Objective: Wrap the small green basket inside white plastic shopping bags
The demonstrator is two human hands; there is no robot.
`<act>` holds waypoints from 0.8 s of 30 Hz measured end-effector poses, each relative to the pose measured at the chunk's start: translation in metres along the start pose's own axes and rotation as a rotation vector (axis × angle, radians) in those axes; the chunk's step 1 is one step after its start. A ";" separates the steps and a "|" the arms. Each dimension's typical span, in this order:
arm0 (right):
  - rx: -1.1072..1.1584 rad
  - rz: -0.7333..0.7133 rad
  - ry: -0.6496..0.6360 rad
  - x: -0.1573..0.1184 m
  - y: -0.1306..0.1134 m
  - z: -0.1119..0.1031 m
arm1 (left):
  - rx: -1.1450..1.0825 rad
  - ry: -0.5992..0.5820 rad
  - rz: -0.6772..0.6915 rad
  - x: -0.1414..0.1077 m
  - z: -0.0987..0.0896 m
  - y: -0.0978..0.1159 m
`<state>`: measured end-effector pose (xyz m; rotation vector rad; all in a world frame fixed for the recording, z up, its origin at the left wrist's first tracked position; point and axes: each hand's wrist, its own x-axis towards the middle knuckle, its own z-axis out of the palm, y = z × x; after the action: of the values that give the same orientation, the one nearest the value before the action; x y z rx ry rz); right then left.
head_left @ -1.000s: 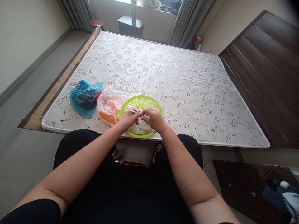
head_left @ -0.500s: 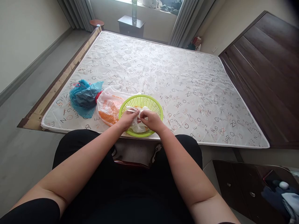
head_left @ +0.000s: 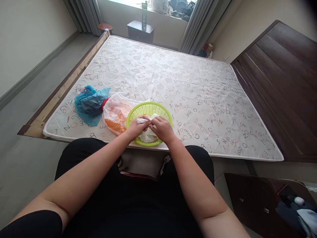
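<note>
Both my hands hover over a round lime-green plastic basket [head_left: 149, 109] that rests on a printed mattress [head_left: 173, 76]. My left hand [head_left: 137, 128] and my right hand [head_left: 161, 129] meet above the basket, their fingers pinching a white plastic bag [head_left: 148, 136]. A twisted strip of the bag shows between my hands, and its lower part sags into the basket. To the left lie an orange-printed plastic bag [head_left: 116, 117] and a knotted blue plastic bag [head_left: 89, 105] with a red tie.
A dark wooden headboard [head_left: 279, 82] stands along the mattress's right side, and a pale wooden bed frame [head_left: 66, 89] runs along its left. A dark side table [head_left: 247, 205] holding cloth sits at lower right. A nightstand [head_left: 140, 31] with a bottle [head_left: 144, 15] stands beyond the bed.
My hands have drawn closer together, and my fingers now cover more of the white bag's gathered top. The view has shifted slightly.
</note>
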<state>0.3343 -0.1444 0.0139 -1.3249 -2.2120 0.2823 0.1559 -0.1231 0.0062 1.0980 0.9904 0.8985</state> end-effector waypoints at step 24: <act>1.233 0.650 -0.116 0.005 0.013 -0.002 | 0.836 -0.110 0.838 -0.004 -0.015 -0.009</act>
<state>0.3432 -0.1334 0.0116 -1.1655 -1.0976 1.6443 0.1414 -0.1248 -0.0044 2.3536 0.8114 1.0733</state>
